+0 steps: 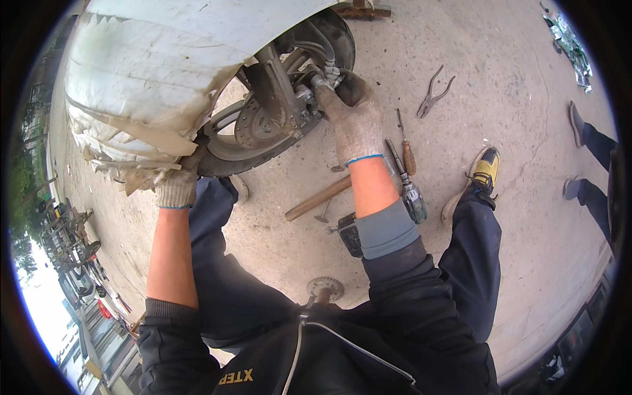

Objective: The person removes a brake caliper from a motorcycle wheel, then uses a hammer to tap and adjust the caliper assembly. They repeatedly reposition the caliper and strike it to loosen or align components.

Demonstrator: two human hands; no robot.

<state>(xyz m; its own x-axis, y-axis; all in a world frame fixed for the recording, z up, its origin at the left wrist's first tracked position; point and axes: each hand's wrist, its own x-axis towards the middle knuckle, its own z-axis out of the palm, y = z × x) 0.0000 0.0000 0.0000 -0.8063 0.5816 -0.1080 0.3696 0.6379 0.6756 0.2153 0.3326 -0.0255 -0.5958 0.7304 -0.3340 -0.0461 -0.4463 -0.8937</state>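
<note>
Left hand (176, 189) and right hand (359, 122), both gloved, reach forward, the right seemingly curled.

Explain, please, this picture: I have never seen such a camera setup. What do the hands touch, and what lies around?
This is no robot: a person works in gloves. A wide fisheye camera on the person's head looks down, so straight edges bend. The left hand is at the edge of the tyre, beside a torn white vehicle body. The right hand is at metal parts by the wheel; its grip is hidden. On the ground are pliers, a screwdriver, a wooden handle, a round metal part and, partly hidden, what looks like a power tool.
</note>
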